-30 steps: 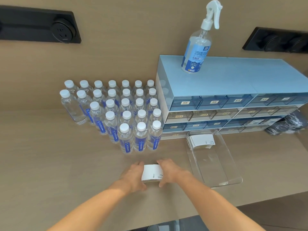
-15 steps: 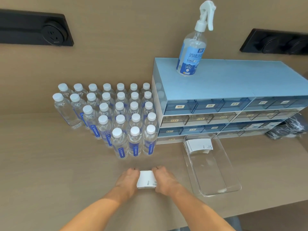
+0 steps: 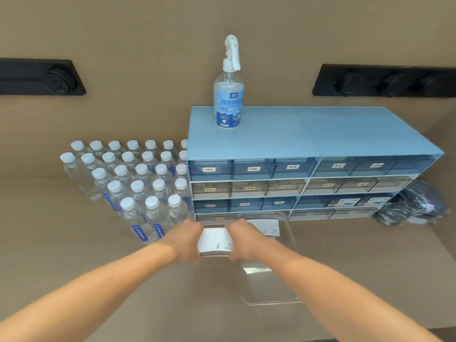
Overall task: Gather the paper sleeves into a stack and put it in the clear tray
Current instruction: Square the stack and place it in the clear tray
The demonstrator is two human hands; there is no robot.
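The left hand (image 3: 185,239) and right hand (image 3: 244,240) are clamping the stack of paper sleeves (image 3: 214,241) between them, just left of the clear tray (image 3: 292,239) (another sleeve pile (image 3: 267,227) is lying in its far end).

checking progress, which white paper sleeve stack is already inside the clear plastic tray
The far stack, lying at the clear plastic tray's back end; the other stack is pinched between both hands, left of the tray.
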